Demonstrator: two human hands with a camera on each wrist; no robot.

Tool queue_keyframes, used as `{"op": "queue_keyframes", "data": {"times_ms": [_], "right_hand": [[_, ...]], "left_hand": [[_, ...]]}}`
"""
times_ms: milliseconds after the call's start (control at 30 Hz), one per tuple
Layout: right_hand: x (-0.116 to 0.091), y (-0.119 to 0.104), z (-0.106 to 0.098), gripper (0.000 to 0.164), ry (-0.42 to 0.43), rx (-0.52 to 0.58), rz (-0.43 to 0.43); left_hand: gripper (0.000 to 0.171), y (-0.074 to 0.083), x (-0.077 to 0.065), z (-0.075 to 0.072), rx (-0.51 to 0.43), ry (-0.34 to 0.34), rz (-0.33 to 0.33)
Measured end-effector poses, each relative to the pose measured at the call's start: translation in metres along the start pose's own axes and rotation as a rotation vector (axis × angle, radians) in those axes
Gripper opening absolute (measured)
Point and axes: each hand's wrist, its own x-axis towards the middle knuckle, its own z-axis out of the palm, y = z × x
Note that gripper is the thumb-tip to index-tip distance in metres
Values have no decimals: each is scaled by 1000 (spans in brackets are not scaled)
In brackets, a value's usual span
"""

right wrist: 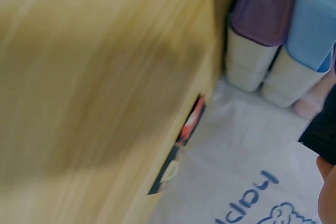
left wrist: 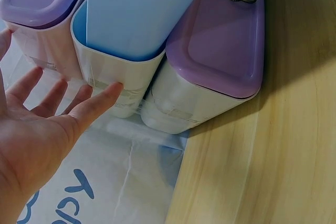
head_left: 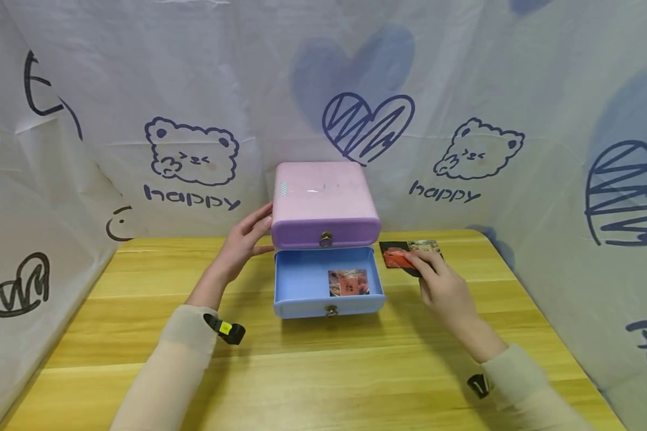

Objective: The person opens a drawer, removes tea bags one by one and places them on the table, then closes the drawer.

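Note:
A small chest of drawers point(head_left: 323, 191) has a pink top and a purple upper drawer front. Its blue drawer point(head_left: 296, 281) is pulled out, with a picture card point(head_left: 348, 282) lying inside. My left hand point(head_left: 239, 242) rests against the chest's left side, fingers spread and fairly straight; the left wrist view shows this hand point(left wrist: 47, 129) beside the pale casings. Right of the chest, my right hand point(head_left: 447, 293) pinches a reddish card point(head_left: 395, 256) between thumb and fingers. Its dark back point(right wrist: 323, 129) faces the right wrist camera.
More cards point(right wrist: 176, 153) lie on the wooden table point(head_left: 323, 371) near its back edge, right of the chest. Below the blue drawer is a purple bottom drawer point(left wrist: 226, 40) with a ring pull. A printed white cloth point(head_left: 269, 78) hangs close behind and at both sides.

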Motion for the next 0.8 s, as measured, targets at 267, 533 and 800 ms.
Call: {"op": "queue_keyframes", "data": {"times_ms": [267,533,800], "right_hand": [[-14,12,4,38,-137,-85,-46],[-21,11,8,42,-385,-138,41],[-26,16,15,38,-512,-150,84]], "left_hand": [[64,1,-1,1,-5,1,-2],[65,0,-2,0,-1,6,-1],[64,0,-1,0,5,5,6]]}}
